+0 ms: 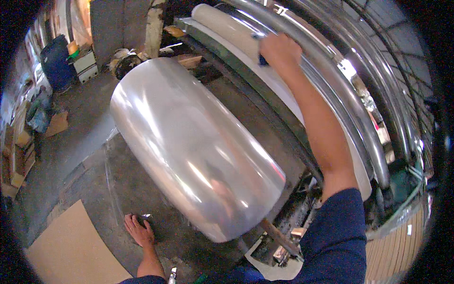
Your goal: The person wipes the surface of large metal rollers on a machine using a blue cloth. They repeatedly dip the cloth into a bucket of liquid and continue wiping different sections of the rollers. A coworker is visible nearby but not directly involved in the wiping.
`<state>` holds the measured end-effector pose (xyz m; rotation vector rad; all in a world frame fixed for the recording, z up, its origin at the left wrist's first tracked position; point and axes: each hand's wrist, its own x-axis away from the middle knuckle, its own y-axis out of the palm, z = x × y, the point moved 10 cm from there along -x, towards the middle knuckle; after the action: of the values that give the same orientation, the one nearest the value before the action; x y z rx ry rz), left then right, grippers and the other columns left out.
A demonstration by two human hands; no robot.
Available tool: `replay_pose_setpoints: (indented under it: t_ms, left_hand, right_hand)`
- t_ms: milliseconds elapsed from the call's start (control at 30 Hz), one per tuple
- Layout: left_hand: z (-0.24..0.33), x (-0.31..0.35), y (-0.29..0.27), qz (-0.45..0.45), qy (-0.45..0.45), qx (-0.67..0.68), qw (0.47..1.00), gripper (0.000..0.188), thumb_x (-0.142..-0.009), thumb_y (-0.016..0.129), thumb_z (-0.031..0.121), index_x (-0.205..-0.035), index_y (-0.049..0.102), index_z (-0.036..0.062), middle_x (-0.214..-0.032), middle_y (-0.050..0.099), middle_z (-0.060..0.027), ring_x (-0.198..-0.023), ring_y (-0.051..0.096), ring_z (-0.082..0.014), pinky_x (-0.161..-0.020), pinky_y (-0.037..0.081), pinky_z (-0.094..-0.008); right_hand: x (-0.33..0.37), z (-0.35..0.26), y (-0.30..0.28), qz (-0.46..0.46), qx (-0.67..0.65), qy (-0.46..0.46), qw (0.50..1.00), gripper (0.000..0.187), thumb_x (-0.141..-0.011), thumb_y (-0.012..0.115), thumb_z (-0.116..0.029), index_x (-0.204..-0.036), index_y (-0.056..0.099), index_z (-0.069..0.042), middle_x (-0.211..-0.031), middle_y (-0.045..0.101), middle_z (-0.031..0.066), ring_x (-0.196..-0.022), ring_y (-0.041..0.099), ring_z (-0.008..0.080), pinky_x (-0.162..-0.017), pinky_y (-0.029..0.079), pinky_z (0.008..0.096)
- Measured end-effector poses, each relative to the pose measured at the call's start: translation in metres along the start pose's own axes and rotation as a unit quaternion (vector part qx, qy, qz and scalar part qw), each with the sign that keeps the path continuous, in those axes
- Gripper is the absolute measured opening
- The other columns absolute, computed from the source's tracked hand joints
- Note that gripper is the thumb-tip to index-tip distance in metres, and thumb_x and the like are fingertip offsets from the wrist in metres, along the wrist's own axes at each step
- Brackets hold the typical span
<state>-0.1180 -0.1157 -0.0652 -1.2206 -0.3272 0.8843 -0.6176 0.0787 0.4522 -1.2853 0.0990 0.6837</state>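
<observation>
Head view: right grip (282, 51) narrow, fingers bent around a dark blue item (263, 58), mostly hidden by the hand and too small to identify more closely. Set over the upper stretch of a long beige roll (227, 34); impossible to tell whether touching or just above. Left grip (139, 232) low at the left, fingers loosely curled, beside a small dark item (143, 220) with a bright edge; cannot tell whether held or only touched. Between the two, a large glossy silvery cylinder (194, 151), lying slantwise, apart from both, with a brown shaft (278, 235) jutting from its near end. Farther right, past the beige roll, long shiny metal tubes (347, 67) side by side. At lower left, a flat brown cardboard sheet (78, 246). Beneath the cylinder, dark grey floor (132, 182).
</observation>
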Motion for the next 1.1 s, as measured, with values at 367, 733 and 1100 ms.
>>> replay_pose_setpoints:
  t_ms: [367,733,1100]
  left_hand:
    - [0.009,-0.003,-0.001,-0.046,-0.005,-0.014,0.999,0.045,-0.082,0.058,0.020,-0.120,0.046,-0.0004,-0.138,0.037,-0.0162,-0.133,0.031,-0.0333,-0.114,0.019,-0.0468]
    - [-0.004,-0.001,0.008,0.008,0.018,-0.028,0.999,0.050,-0.078,0.060,0.021,-0.120,0.046,-0.0014,-0.133,0.041,-0.0180,-0.130,0.033,-0.0350,-0.113,0.021,-0.0486]
    - [-0.002,-0.006,0.002,-0.053,-0.058,-0.005,0.997,0.047,-0.075,0.063,0.019,-0.116,0.045,0.0052,-0.133,0.040,-0.0138,-0.136,0.027,-0.0312,-0.117,0.014,-0.0454]
  right_hand:
    - [0.363,0.302,-0.086,0.053,0.132,0.278,0.950,0.034,-0.091,0.047,-0.038,-0.087,0.068,-0.012,-0.075,0.065,0.0206,-0.071,0.064,0.0403,-0.063,0.052,0.0510]
    - [0.196,0.186,-0.039,0.088,0.037,0.189,0.977,0.036,-0.091,0.047,-0.040,-0.089,0.069,-0.012,-0.083,0.068,0.0190,-0.078,0.067,0.0356,-0.072,0.053,0.0489]
    - [-0.097,-0.092,0.015,0.097,-0.043,-0.040,0.994,0.032,-0.090,0.045,-0.026,-0.093,0.070,-0.007,-0.099,0.067,0.0209,-0.092,0.065,0.0386,-0.081,0.052,0.0481]
